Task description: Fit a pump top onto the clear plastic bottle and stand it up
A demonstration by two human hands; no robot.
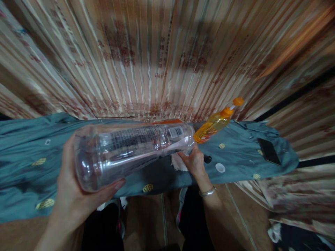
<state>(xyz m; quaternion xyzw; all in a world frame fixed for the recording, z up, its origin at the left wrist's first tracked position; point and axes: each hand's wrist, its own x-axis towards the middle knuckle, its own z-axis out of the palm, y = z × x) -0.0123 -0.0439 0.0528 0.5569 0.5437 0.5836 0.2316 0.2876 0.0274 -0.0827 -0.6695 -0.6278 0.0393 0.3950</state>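
Note:
A large clear plastic bottle (131,146) with a printed label and barcode lies nearly sideways in the air above the cloth-covered board. My left hand (78,188) is wrapped round its wide bottom end at the left. At the narrow end, my right hand (193,160) grips around the neck, its fingers partly hidden behind the bottle. Just beyond that hand stands an orange pump bottle (213,125) of yellow-orange liquid. A white round lid (220,167) and a small black object (207,159) rest on the cloth to the right of my right hand.
The long narrow board wears a teal cloth (240,150) with yellow spots. A dark phone-like slab (269,151) lies near its right end. White tissue (179,162) is beneath the bottle neck. A patterned curtain (157,62) hangs behind the board. My legs and shoes are below.

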